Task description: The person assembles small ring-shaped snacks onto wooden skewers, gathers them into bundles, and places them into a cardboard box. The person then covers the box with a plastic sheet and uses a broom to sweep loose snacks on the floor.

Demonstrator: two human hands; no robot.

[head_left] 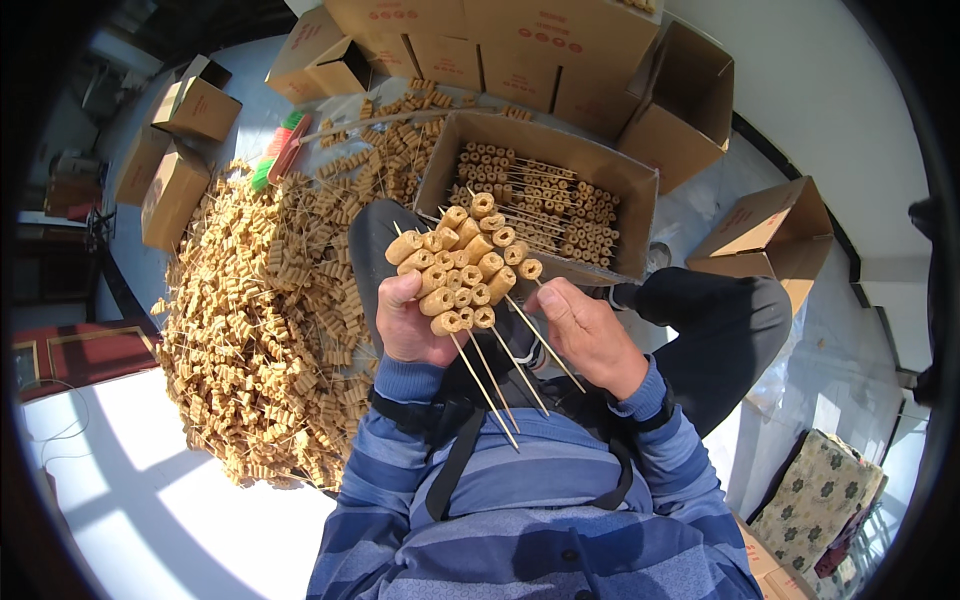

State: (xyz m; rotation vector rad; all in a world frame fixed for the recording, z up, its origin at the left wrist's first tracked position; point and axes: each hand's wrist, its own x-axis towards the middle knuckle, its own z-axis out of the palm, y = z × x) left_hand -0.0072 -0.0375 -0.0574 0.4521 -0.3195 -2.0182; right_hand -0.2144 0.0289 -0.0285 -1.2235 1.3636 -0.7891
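My left hand is closed round the side of a bunch of skewers threaded with golden-brown, hollow rolled pieces of food. Several bare stick ends point down toward my lap. At the bunch's right edge, my right hand has thumb and fingers pinched together on the rightmost skewer, just below its lowest roll. Its fingertips are partly hidden. Just beyond the bunch stands an open cardboard box, with rows of the same filled skewers lying in it.
A large heap of loose skewers covers the floor on my left. A red and green broom head lies at its far edge. More cardboard boxes line the far side, and an open box stands beyond my right knee.
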